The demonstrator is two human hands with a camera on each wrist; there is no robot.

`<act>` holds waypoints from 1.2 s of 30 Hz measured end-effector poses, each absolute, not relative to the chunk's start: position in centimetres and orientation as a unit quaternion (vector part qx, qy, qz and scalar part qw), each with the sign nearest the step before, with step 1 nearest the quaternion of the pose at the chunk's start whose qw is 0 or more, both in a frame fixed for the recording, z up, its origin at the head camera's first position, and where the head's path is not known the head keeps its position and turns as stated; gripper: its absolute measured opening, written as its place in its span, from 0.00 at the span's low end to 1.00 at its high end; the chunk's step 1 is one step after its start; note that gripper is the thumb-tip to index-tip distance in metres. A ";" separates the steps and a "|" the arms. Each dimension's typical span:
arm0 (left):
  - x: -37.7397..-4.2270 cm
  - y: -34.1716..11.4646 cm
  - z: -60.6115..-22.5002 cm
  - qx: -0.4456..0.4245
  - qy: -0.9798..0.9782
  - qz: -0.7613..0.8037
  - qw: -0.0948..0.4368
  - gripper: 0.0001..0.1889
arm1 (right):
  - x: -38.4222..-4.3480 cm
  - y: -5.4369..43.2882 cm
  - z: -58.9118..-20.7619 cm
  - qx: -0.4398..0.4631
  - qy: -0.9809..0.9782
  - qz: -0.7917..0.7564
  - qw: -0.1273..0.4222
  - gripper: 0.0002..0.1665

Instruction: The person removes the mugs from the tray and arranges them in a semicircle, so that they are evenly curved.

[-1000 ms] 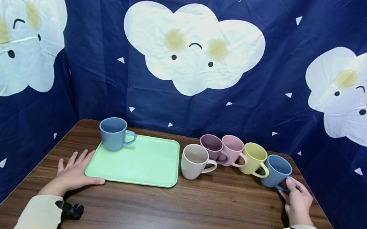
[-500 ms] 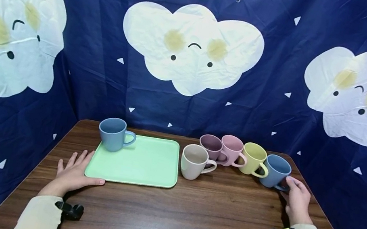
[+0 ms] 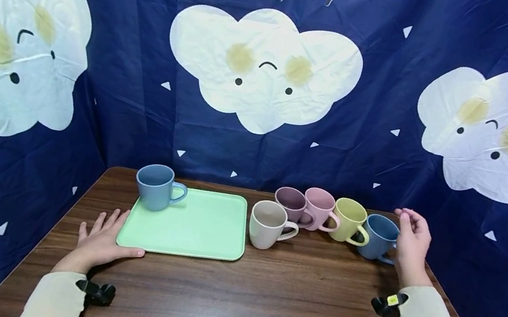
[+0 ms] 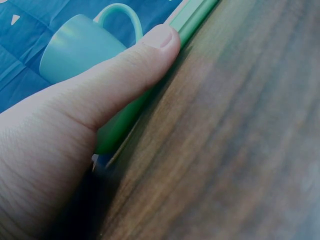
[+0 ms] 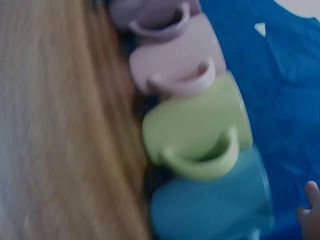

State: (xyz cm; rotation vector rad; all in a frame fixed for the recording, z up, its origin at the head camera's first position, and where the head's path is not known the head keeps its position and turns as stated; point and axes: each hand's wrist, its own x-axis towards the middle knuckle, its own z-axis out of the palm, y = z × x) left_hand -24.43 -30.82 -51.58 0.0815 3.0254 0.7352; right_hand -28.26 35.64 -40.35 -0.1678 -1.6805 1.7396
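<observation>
My left hand [image 3: 100, 242] rests at the near left corner of a light green tray [image 3: 200, 234]. Its fingers spread along the tray's left side, and the thumb [image 4: 135, 62] lies along the front edge. On the tray's far left corner stands a blue mug [image 3: 154, 189], handle to the right. At the far right of the table, my right hand [image 3: 412, 243] hovers beside a second blue mug [image 3: 376, 239], fingers loosely bent and holding nothing. That hand overlaps the mug's handle in the head view. In the right wrist view only fingertips [image 5: 312, 195] show, apart from the blue mug [image 5: 210, 205].
Left of the second blue mug stand a yellow mug [image 3: 347, 220], a pink mug [image 3: 318, 209] and a purple mug [image 3: 289, 203], close together. A beige mug [image 3: 265, 228] stands nearer, just right of the tray. A dark blue curtain [image 3: 254, 158] surrounds the wooden table [image 3: 258, 306].
My right hand has let go of the right blue mug's handle and risen to about rim height. The mug stays in its place. My left hand has not moved.
</observation>
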 end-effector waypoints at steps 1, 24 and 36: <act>-24.4 -30.8 -51.6 0.026 0.971 0.236 0.015 0.69 | -28.4 35.1 -40.0 -0.053 -0.646 0.676 0.351 0.08; -24.3 -30.8 -51.6 0.022 0.972 0.234 0.015 0.69 | -33.1 20.0 -35.9 0.098 -0.683 0.668 0.277 0.18; -24.4 -30.9 -52.0 0.016 0.972 0.234 0.016 0.70 | -34.9 13.0 -36.2 0.143 -0.680 0.682 0.227 0.20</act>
